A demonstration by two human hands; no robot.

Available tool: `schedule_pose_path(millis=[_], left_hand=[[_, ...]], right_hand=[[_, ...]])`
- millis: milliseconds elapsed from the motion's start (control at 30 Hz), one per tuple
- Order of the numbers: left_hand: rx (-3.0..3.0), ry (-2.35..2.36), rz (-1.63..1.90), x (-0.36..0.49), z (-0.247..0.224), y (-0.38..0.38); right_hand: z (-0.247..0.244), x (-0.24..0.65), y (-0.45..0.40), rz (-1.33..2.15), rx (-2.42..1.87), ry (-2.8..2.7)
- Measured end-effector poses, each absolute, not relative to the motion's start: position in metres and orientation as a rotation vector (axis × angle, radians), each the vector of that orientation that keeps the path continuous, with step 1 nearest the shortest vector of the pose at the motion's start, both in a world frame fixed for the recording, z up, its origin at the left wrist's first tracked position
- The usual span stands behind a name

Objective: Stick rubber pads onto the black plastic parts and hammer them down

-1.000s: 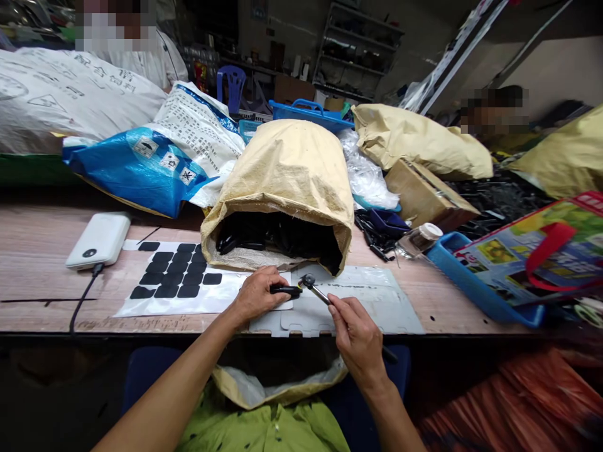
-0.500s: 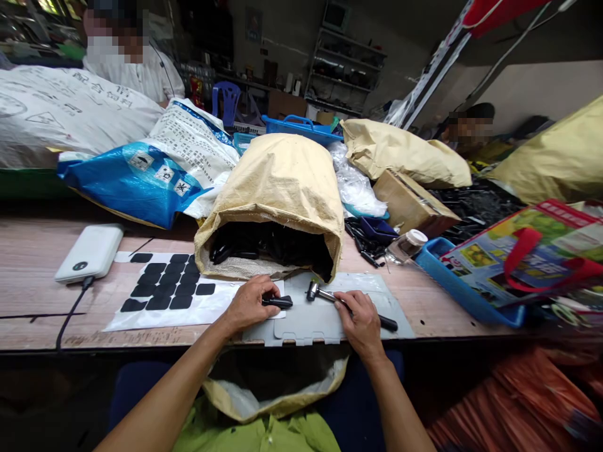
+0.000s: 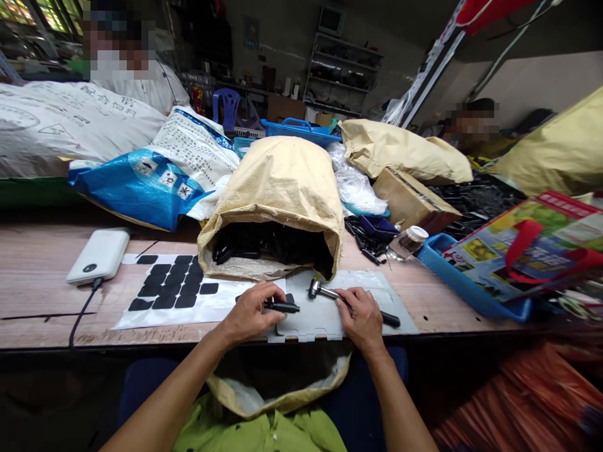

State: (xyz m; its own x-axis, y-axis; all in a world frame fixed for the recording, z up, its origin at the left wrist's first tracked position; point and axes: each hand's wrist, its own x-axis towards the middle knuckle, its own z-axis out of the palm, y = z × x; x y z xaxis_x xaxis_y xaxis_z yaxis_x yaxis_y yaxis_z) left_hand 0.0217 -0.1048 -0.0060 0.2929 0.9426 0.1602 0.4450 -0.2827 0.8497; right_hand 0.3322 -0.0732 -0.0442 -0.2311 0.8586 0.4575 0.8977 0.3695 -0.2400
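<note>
My left hand (image 3: 254, 312) pinches a slim black cylindrical piece (image 3: 282, 307) above the left part of a grey mat (image 3: 311, 323). Fingers of my right hand (image 3: 362, 317) are wrapped round a small hammer (image 3: 325, 290), whose metal head points left and whose black handle end sticks out to the right. Left of my hands, a white sheet (image 3: 217, 307) carries rows of black rounded squares (image 3: 168, 287). Behind the mat lies a tan sack (image 3: 282, 182), its mouth facing me, with black pieces (image 3: 240, 248) inside. Another black square lies partly behind the held piece.
A white power bank (image 3: 100, 254) with a cable is at the left. To the right stand a clear jar (image 3: 407, 242), a blue tray (image 3: 433, 257) and a colourful bag (image 3: 532, 238). Full sacks line the back. Two people are beyond. An open sack (image 3: 282, 402) hangs at my lap.
My left hand has turned the black piece so that it lies more level and shows more of its length. The hammer and my right hand are nearly unmoved. The view has shifted slightly.
</note>
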Motion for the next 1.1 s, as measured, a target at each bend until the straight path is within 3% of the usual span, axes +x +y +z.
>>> schedule_pose_path(millis=[167,367,467,733,900,1000,1100], left_hand=[[1.858,1.030,0.399,0.030,0.004,-0.168],[1.817,1.536,0.021,0.046,-0.065,-0.198],[1.828,1.593,-0.112,0.051,-0.076,-0.199],[1.709,1.146,0.275,0.019,0.024,-0.152],[1.878,2.064,0.837,-0.014,0.025,-0.063],[1.830,2.525,0.705,-0.023,0.012,-0.023],[1.693,2.638,0.529,-0.026,0.007,-0.002]], right_hand=[[-0.045,0.332,-0.074,-0.104,-1.511,-2.106],[-0.044,0.332,-0.074,-0.100,-1.500,-2.107],[-0.044,0.332,-0.073,-0.099,-1.491,-2.104],[-0.047,0.334,-0.071,-0.113,-1.500,-2.112],[-0.046,0.334,-0.072,-0.091,-1.497,-2.106],[-0.044,0.334,-0.074,-0.077,-1.499,-2.100],[-0.044,0.334,-0.075,-0.062,-1.499,-2.095]])
